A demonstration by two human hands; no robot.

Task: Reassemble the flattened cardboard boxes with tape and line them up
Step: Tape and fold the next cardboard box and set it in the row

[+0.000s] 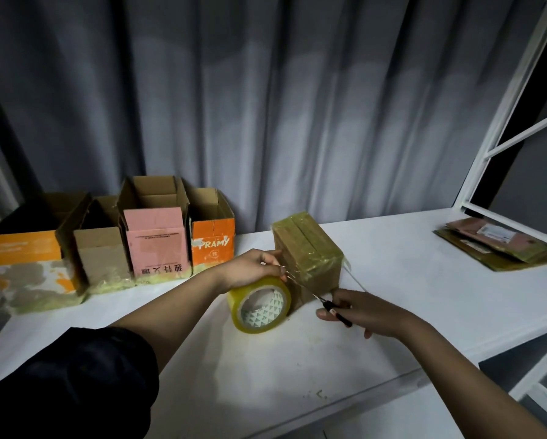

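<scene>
Left hand [255, 267] grips tape roll [259, 307], stretching tape from box [308, 248]; right hand [359, 312] grips scissors [332, 307], likely to cut it.

I see a white desk [392, 280] running from the left edge off to the right, its back edge against a grey curtain. Along the back edge at the left stand four open boxes in a row, touching: a wide orange box [25, 248], a plain brown box [101, 251], a taller pink box [158, 245] and an orange box marked PRAMY [213, 245]. Near the desk's middle sits a taped brown box [310, 251], and just in front of it a roll of yellowish tape [259, 307] stands on its edge. Toward the right end lies a stack of flattened cardboard [497, 245].
</scene>
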